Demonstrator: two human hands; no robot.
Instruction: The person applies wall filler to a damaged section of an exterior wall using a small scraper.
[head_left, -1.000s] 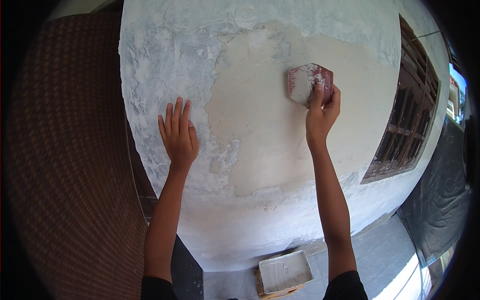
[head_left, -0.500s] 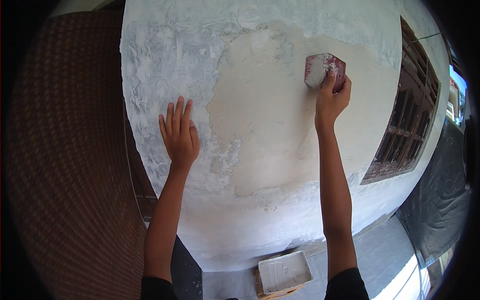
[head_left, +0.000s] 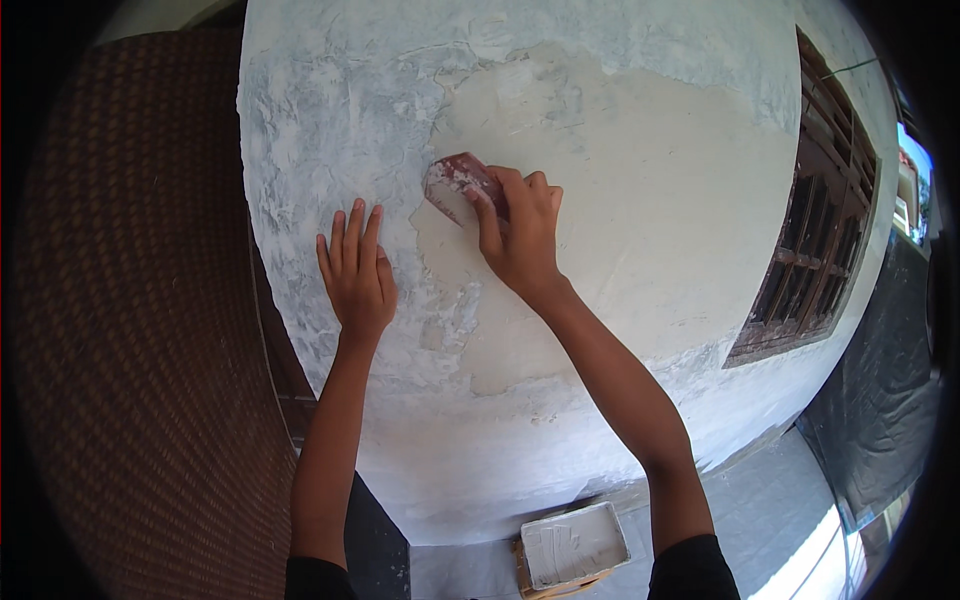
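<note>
The dark red scraper (head_left: pixel 445 184), smeared with pale paste, is in your right hand (head_left: pixel 525 235), thumb across its near face; the fingers behind are mostly hidden. It is tilted at the left border of the cream patch (head_left: pixel 640 230), up and to the right of your left hand (head_left: pixel 358 285). Your 2 hands are apart; the left holds nothing, fingers spread, seemingly flat against the rough bluish-white wall (head_left: pixel 320 110). You appear to be at the spreading and smoothing step, working the patch's edge. The next move seems to call for steady, even pressure and a low blade angle, so that the edge blends without ridges. Farther out, 1 tray (head_left: pixel 583 573) of paste (head_left: pixel 575 540) sits below your hands, and a barred window (head_left: pixel 805 255) stands well to the right of your right hand.
</note>
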